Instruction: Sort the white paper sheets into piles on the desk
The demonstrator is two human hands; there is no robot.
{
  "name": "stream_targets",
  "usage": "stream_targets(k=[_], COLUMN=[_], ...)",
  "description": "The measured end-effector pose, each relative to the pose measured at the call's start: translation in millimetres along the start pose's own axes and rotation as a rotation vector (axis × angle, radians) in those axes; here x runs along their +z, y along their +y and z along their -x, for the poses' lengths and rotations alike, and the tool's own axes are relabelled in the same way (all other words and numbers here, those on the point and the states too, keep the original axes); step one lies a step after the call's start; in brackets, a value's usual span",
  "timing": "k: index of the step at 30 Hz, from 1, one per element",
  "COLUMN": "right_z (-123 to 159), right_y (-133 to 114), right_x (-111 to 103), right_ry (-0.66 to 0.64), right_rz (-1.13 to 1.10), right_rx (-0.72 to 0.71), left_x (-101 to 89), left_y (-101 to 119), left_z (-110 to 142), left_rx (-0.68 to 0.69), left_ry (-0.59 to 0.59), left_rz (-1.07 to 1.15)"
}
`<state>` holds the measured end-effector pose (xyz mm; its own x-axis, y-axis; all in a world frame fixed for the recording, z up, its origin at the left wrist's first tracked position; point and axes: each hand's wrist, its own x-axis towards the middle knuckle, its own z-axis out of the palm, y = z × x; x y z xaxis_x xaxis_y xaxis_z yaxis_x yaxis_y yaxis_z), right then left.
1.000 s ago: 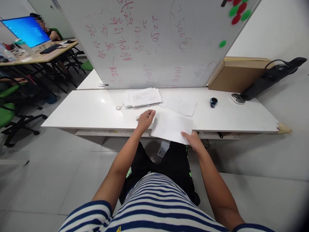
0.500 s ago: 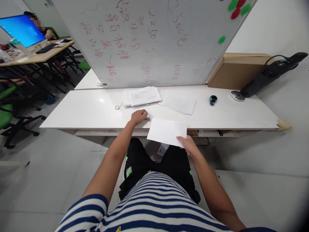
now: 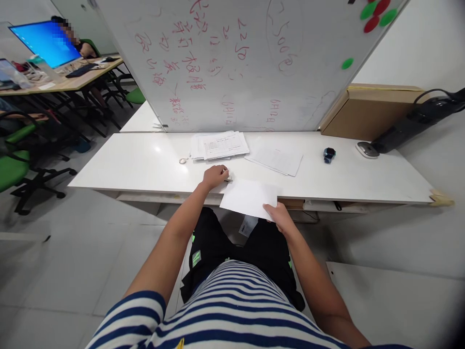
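On the front part of the white desk, my left hand (image 3: 216, 176) is closed over a small stapler (image 3: 228, 179), most of which the hand covers. My right hand (image 3: 279, 216) pinches the near right corner of a white sheet of paper (image 3: 247, 198). The sheet reaches over the desk's front edge, and its far left corner lies right by the stapler. Whether that corner is inside the stapler's jaw, I cannot tell. Behind my hands lie a stack of printed papers (image 3: 221, 145) and, to its right, a few flatter sheets (image 3: 278, 159).
A whiteboard (image 3: 247, 58) stands along the desk's back. On the white desk (image 3: 145, 165) are a small ring-like item (image 3: 182, 160), a watch (image 3: 329, 155), a computer mouse (image 3: 367, 150), a cardboard box (image 3: 366, 114) and a dark bottle (image 3: 410, 123). A person (image 3: 87, 49) sits behind a monitor at far left.
The paper's far left corner has moved toward the stapler, while my left hand stays closed on it. The whole view has shifted slightly.
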<state>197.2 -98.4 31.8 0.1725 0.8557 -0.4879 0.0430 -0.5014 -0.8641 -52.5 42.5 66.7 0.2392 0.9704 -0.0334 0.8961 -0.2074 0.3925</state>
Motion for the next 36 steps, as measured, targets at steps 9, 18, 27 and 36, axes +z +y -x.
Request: stream_targets(k=[9, 18, 27, 36], right_z=[-1, -4, -7, -7], right_y=[-1, 3, 6, 9], right_x=[2, 2, 6, 9], right_ry=[-0.007, -0.020, -0.034, -0.036], right_rz=[0.000, 0.001, 0.007, -0.006], right_rx=[0.015, -0.005, -0.013, -0.012], left_x=[3.3, -9.6, 5.2, 14.0], left_y=[1, 5, 24, 28], left_z=[0, -3, -33, -31], left_rx=[0.015, 0.044, -0.036, -0.060], left_ry=[0.016, 0.011, 0.084, -0.035], left_rz=[-0.020, 0.019, 0.022, -0.070])
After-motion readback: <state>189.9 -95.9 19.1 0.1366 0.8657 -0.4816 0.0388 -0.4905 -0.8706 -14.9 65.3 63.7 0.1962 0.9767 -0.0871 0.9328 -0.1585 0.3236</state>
